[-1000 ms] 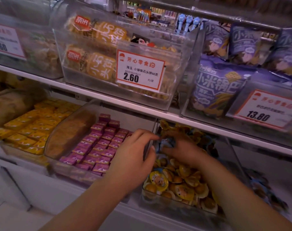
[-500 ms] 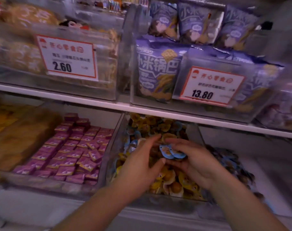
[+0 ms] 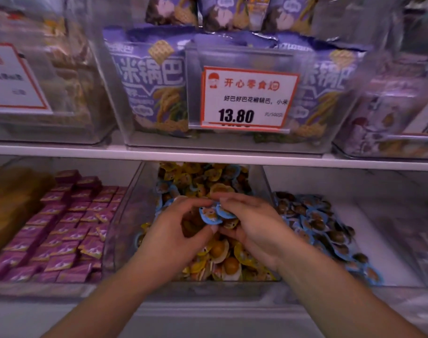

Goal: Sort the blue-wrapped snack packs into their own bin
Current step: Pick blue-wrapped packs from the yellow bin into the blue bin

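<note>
Two small blue-wrapped snack packs [image 3: 214,214] are held above the middle clear bin [image 3: 125,230], which is full of mixed yellow and blue packs [image 3: 222,254]. My right hand [image 3: 254,228] grips them from the right with curled fingers. My left hand [image 3: 174,230] pinches the same packs from the left with thumb and fingertips. More blue packs [image 3: 163,191] lie at the bin's left back. The bin to the right [image 3: 388,240] holds a heap of blue-wrapped packs [image 3: 315,228].
A bin of purple square packs [image 3: 69,228] sits to the left. The white shelf edge [image 3: 208,158] runs above the bins. It carries clear bins of purple bags [image 3: 147,81] and a 13.80 price tag [image 3: 247,98].
The view has swung to the right and moved closer to the shelf. Both hands have risen from the pile with blue packs between them and now meet over the middle bin.
</note>
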